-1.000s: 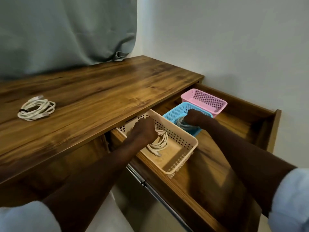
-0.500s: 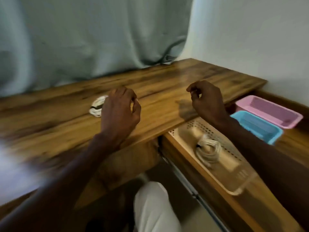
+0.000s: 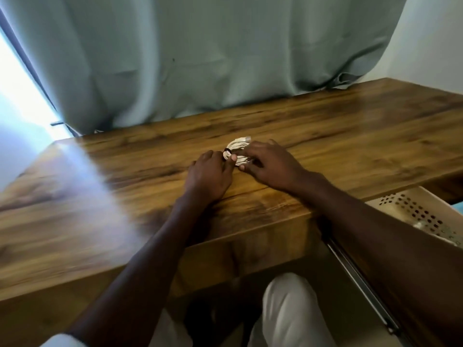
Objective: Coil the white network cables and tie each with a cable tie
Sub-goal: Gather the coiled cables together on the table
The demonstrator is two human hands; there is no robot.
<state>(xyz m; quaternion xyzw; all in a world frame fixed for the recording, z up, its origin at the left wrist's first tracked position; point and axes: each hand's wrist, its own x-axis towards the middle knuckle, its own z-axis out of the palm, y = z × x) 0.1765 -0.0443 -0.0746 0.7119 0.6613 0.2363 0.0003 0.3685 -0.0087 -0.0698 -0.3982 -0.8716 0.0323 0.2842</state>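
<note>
Between my two hands on the head view, the coiled white cable [image 3: 238, 154] is lying on the wooden desk [image 3: 338, 136], a dark cable tie [image 3: 226, 154] already around it. A second ago both hands were reaching into the drawer baskets; now I am working at the desktop. My left hand [image 3: 209, 175] is pinching at the tie, and my right hand [image 3: 269, 165] is pressing curled fingers onto the coil. The beige basket [image 3: 421, 211] is sitting well off to my right.
</note>
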